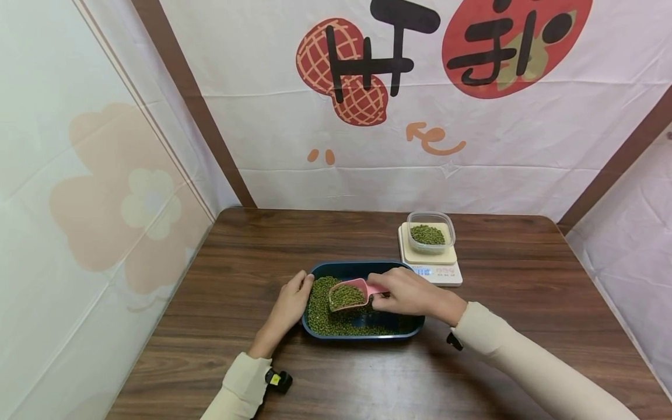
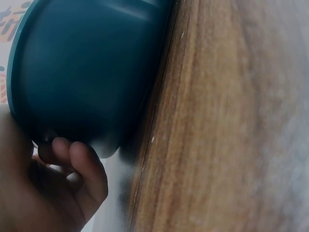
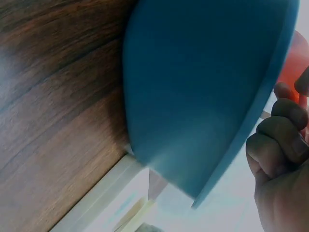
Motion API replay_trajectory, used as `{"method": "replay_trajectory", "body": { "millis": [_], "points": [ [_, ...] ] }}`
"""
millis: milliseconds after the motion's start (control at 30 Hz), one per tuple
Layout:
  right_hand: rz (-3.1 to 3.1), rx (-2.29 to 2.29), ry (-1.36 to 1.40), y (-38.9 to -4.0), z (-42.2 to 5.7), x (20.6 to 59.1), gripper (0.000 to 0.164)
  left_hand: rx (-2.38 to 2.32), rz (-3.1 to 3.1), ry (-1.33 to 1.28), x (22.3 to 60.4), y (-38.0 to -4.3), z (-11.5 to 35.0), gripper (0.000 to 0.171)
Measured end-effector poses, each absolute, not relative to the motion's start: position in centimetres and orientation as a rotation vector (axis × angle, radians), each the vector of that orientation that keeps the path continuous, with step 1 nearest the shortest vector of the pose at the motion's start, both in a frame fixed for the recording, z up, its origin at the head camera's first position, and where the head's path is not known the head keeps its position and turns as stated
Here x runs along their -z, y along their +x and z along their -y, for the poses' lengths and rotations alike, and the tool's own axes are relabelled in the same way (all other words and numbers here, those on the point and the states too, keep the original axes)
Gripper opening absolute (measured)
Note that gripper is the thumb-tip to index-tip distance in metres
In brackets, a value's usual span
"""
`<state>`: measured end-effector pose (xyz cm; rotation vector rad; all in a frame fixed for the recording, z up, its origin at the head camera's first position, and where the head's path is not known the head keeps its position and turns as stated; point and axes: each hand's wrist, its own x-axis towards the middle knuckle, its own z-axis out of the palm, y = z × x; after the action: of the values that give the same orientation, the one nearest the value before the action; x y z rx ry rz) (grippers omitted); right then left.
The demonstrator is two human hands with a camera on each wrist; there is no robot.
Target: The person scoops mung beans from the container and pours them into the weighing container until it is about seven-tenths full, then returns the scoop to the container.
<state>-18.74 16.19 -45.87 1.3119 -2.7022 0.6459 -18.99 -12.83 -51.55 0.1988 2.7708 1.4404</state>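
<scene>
In the head view my right hand grips the handle of a pink scoop. Green beans fill the scoop, which is over a dark blue tray with more mung beans spread inside, thickest at the left. My left hand holds the tray's left end, thumb at the rim. Seen from the left wrist, curled fingers meet the tray's outer wall. From the right wrist, my fingers are curled at the scoop's handle, beside the tray's rim, and part of the scoop shows.
Behind the tray at the right, a white kitchen scale bears a clear plastic container with some green beans in it. The scale's display is lit. Wooden table lies under everything, and a printed cloth hangs behind it.
</scene>
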Motion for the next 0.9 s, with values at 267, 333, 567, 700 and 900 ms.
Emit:
{"method": "replay_trajectory", "body": {
  "millis": [267, 333, 567, 700, 900],
  "points": [
    [2.683, -0.699, 1.257, -18.5, -17.4, 45.3, 0.012, -1.443, -2.771, 0.196, 51.6, -19.0, 12.8, 0.039],
    [2.656, -0.699, 1.251, -18.6, -17.6, 45.2, 0.013, -1.444, -2.771, 0.195, 51.6, -19.0, 12.8, 0.039],
    [2.605, -0.633, 1.195, -18.5, -18.4, 44.6, 0.017, -1.451, -2.767, 0.202, 51.5, -19.0, 12.9, 0.039],
    [2.619, -0.633, 1.177, -18.5, -18.9, 44.3, 0.018, -1.452, -2.764, 0.201, 51.6, -19.0, 12.9, 0.039],
    [2.594, -0.637, 1.174, -18.6, -19.7, 44.0, 0.019, -1.454, -2.759, 0.202, 51.6, -19.0, 12.9, 0.04]
  ]
}}
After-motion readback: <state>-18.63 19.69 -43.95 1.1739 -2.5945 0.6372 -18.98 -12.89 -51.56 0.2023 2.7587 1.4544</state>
